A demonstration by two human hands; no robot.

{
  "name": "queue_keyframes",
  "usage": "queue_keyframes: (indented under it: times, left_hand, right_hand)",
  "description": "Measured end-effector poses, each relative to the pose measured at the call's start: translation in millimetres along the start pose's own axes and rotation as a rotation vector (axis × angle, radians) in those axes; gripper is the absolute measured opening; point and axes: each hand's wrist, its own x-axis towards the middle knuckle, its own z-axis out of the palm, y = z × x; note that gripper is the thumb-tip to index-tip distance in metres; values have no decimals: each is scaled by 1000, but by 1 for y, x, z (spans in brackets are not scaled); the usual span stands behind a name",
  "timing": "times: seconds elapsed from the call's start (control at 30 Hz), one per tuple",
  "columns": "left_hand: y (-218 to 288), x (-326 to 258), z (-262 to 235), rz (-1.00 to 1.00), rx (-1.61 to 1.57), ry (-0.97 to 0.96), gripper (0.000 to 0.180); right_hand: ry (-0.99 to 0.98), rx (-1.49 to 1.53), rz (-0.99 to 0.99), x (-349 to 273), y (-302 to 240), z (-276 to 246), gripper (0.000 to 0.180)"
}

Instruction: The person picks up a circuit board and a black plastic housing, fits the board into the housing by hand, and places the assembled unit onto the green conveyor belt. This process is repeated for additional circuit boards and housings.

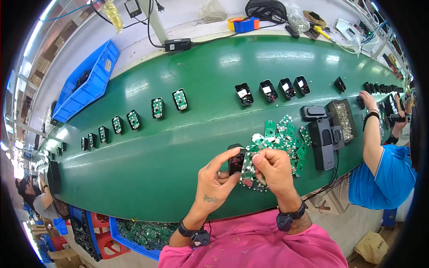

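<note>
My left hand is closed round a black plastic case, fingers at its far end and thumb at the near side. In my right hand a green circuit board is pinched between thumb and fingers. It is held tilted right beside the case; whether the two touch I cannot tell. Just beyond and to the right of my hands lies a loose pile of green circuit boards, partly hidden by my right hand.
Several black cases with boards stand in a row at left; several with white parts stand at right. Near the pile are a grey-black device and a bin of small metal parts. A co-worker's arm reaches in at right.
</note>
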Motion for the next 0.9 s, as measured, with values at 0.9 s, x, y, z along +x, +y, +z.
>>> queue_keyframes:
  times: [0.9]
  left_hand:
    - [-18,6,13,368,459,266,49]
  right_hand:
    - [-115,-700,-353,-2,-13,3,19]
